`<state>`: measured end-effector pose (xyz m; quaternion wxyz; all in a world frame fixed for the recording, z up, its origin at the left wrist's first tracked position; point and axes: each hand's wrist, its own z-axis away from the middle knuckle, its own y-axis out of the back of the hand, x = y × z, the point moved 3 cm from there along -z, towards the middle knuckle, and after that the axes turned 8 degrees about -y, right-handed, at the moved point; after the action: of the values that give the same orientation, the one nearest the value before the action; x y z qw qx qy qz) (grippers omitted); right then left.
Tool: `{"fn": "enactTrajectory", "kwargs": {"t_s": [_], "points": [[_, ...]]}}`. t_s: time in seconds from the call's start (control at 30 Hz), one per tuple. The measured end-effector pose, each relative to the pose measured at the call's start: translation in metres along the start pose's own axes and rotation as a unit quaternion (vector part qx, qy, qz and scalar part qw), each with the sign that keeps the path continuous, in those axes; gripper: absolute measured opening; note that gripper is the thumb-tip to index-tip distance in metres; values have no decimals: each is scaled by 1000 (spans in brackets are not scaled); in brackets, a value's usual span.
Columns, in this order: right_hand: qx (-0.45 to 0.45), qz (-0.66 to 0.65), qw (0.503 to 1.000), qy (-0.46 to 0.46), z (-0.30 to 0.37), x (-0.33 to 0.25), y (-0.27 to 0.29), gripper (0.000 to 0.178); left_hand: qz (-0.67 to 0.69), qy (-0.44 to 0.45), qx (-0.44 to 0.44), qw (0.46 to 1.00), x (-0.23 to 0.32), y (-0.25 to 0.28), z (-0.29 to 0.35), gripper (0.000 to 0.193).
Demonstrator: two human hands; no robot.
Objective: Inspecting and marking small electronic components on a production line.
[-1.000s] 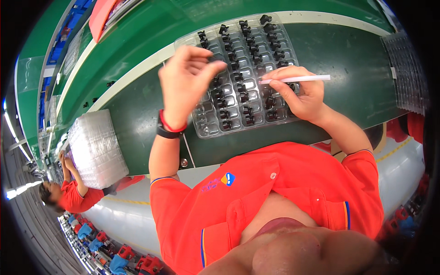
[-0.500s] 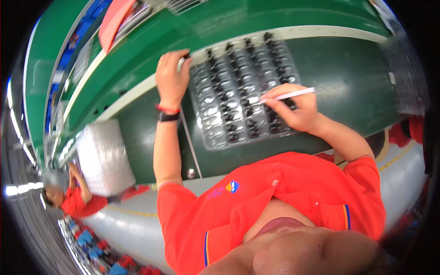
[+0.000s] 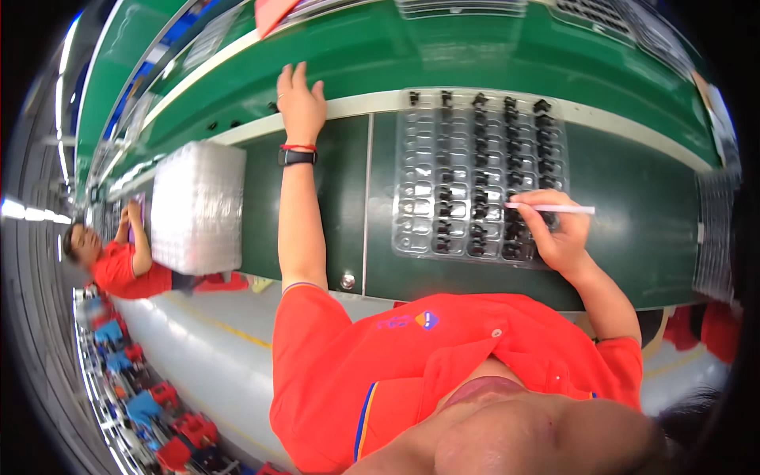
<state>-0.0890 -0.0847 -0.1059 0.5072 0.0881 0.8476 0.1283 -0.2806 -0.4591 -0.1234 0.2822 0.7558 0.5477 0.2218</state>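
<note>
My left hand (image 3: 302,111) is stretched out past the table's far strip, over the green belt, with its fingers apart and nothing in it. A small black part (image 3: 273,106) lies just beside it. My right hand (image 3: 567,236) pinches a thin white stick (image 3: 571,209), whose kind I cannot make out, above the right side of a clear plastic tray (image 3: 413,146). Rows of pockets in the tray hold several small black parts (image 3: 480,150). One black part (image 3: 414,98) sits in the far left pocket.
Further left along the belt lie more black parts (image 3: 212,126). A tall stack of clear trays (image 3: 198,206) stands at the left, with a co-worker in red (image 3: 131,265) beyond it. Another tray stack (image 3: 716,233) is at the right. Near the front edge is a shiny round knob (image 3: 347,281).
My left hand has let go of a small black part and opened. A black part now shows in the tray's far left pocket. My right hand keeps the white stick over the tray.
</note>
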Motion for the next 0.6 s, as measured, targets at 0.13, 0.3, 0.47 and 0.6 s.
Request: {"fn": "enactTrajectory", "kwargs": {"t_s": [0.13,0.3,0.47,0.6], "points": [[-38,8,999,31,-5,-1,-2,7,-106,98,-9,990,-102,-13,53,42],[-33,28,999,-8,3,-1,-2,8,26,149,9,989,-96,-7,44,21],[-23,-7,999,-21,4,3,-1,7,190,261,115,939,-48,14,23,24],[-19,35,999,10,3,-1,5,8,529,267,-8,805,54,31,-7,21]]}}
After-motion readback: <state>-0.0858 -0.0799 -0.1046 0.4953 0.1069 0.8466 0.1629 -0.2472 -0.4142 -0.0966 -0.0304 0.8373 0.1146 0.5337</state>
